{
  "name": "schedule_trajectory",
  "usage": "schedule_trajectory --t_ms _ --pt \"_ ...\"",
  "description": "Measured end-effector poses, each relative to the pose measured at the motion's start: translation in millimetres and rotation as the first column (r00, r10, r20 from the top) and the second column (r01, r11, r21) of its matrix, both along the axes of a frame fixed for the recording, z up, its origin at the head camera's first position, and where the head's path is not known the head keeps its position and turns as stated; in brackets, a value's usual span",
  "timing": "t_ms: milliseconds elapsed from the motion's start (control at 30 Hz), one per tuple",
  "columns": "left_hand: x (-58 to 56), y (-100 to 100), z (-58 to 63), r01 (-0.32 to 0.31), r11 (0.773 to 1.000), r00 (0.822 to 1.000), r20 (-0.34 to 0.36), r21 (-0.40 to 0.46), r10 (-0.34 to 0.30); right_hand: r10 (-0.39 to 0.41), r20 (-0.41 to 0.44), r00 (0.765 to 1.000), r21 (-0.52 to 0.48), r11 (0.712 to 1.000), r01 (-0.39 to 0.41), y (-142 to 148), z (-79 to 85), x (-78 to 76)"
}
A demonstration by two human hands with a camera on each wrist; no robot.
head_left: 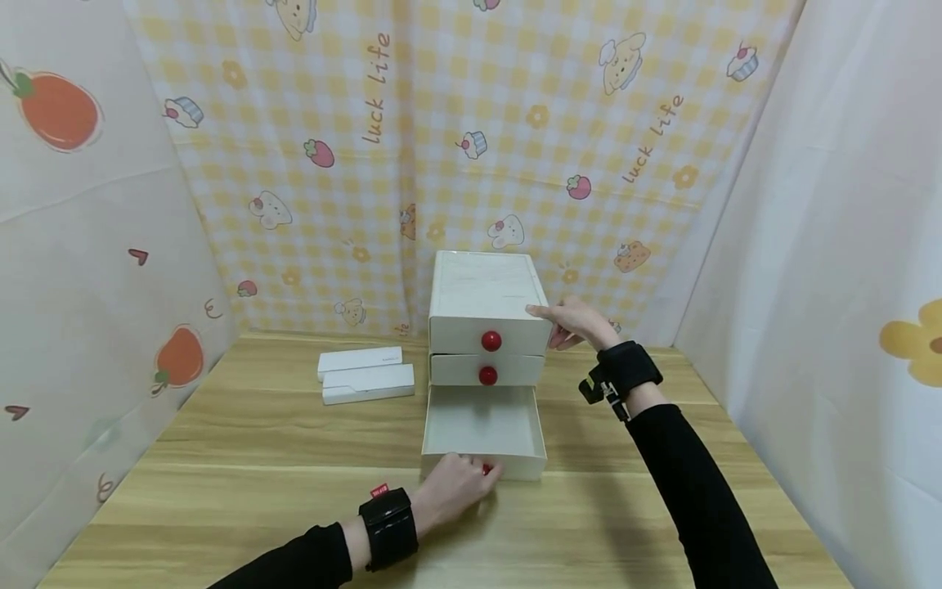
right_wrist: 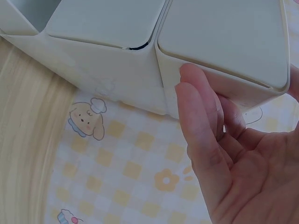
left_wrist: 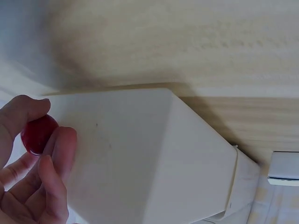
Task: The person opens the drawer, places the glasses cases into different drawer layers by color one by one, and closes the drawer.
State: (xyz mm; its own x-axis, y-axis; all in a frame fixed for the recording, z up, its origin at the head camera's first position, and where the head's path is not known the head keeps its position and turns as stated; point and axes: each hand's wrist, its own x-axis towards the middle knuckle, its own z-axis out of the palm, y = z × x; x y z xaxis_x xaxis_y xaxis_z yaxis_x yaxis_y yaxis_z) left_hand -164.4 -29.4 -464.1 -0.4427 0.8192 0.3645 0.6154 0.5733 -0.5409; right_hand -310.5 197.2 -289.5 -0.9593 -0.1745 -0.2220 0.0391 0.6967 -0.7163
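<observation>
A white three-drawer storage box point(head_left: 486, 282) stands on the table, its bottom drawer point(head_left: 486, 413) pulled far out with a bare floor. My left hand point(head_left: 458, 487) is at the drawer's front. In the left wrist view, thumb and fingers pinch its round red knob point(left_wrist: 36, 136). At the box's upper right corner, my right hand point(head_left: 577, 321) rests with the thumb on the top edge. The right wrist view shows its nearly straight fingers point(right_wrist: 203, 121) along the box's side wall. The top drawer point(head_left: 456, 335) and middle drawer point(head_left: 452, 370) are closed, each with a red knob.
Two slim white boxes point(head_left: 368, 384) lie side by side on the wooden table point(head_left: 243, 442), left of the storage box. A yellow checked cloth point(head_left: 441, 98) hangs close behind. Pale cloths point(head_left: 832, 245) hang on both sides.
</observation>
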Motion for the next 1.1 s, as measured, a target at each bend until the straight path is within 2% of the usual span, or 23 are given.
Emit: schedule_trajectory --t_ms 267,367,433,533,600,633,667,700,767,833,900,933,1000,1067,1100 --pt "7.2 -1.1 3.2 -0.014 1.000 0.996 0.091 -0.022 0.016 0.015 -0.005 1.000 -0.010 1.000 -0.015 0.9 -0.4 1.1" --pt "6.0 -4.4 8.5 0.063 0.995 0.995 0.071 0.079 -0.069 0.013 -0.009 1.000 -0.011 1.000 -0.013 0.4 -0.9 1.6" --pt "0.3 -9.8 12.4 0.170 0.968 0.985 0.004 0.186 -0.173 0.012 -0.011 1.000 -0.011 1.000 -0.012 0.2 -1.5 1.1" --pt "-16.0 -24.7 17.9 0.334 0.889 0.941 -0.159 0.313 -0.297 0.006 -0.010 1.000 -0.013 1.000 -0.007 0.0 -2.4 0.0" --pt "-30.1 -38.3 21.5 0.393 0.840 0.917 -0.232 0.374 -0.325 0.006 -0.010 1.000 -0.011 1.000 -0.006 -0.2 -2.4 0.1" --pt "-37.6 -45.9 23.2 0.404 0.822 0.911 -0.256 0.400 -0.323 0.005 -0.011 1.000 -0.010 1.000 -0.005 -0.2 -2.3 0.4" --pt "-44.6 -54.1 24.9 0.400 0.809 0.913 -0.259 0.430 -0.314 0.006 -0.011 1.000 -0.010 1.000 -0.006 -0.3 -2.1 0.7" --pt "-51.5 -62.3 26.4 0.387 0.801 0.919 -0.258 0.457 -0.297 0.009 -0.012 1.000 -0.008 1.000 -0.009 -0.3 -1.9 0.9" --pt "-64.6 -79.1 28.3 0.320 0.792 0.946 -0.226 0.520 -0.234 0.010 -0.012 1.000 -0.008 1.000 -0.010 -0.2 -1.8 1.4" --pt "-76.2 -95.6 28.4 0.197 0.803 0.978 -0.173 0.562 -0.120 0.013 -0.010 1.000 -0.014 1.000 -0.013 -0.2 -2.0 1.1" --pt "-86.1 -110.2 26.8 0.044 0.811 0.996 -0.087 0.583 0.008 0.018 -0.009 1.000 -0.020 1.000 -0.018 0.0 -2.2 0.4" --pt "-90.9 -116.4 25.4 -0.036 0.812 0.997 -0.033 0.583 0.068 0.020 -0.008 1.000 -0.022 1.000 -0.020 0.0 -2.3 0.0" --pt "-99.4 -127.1 21.8 -0.183 0.821 0.983 0.083 0.541 0.164 0.018 -0.008 1.000 -0.024 1.000 -0.018 -0.4 -1.9 0.3" --pt "-106.3 -135.3 17.4 -0.297 0.829 0.952 0.220 0.475 0.215 0.014 -0.010 1.000 -0.022 1.000 -0.014 -0.6 -1.5 0.6" --pt "-109.3 -139.0 14.5 -0.344 0.835 0.929 0.288 0.430 0.234 0.011 -0.009 1.000 -0.021 1.000 -0.011 -0.8 -1.4 0.9"
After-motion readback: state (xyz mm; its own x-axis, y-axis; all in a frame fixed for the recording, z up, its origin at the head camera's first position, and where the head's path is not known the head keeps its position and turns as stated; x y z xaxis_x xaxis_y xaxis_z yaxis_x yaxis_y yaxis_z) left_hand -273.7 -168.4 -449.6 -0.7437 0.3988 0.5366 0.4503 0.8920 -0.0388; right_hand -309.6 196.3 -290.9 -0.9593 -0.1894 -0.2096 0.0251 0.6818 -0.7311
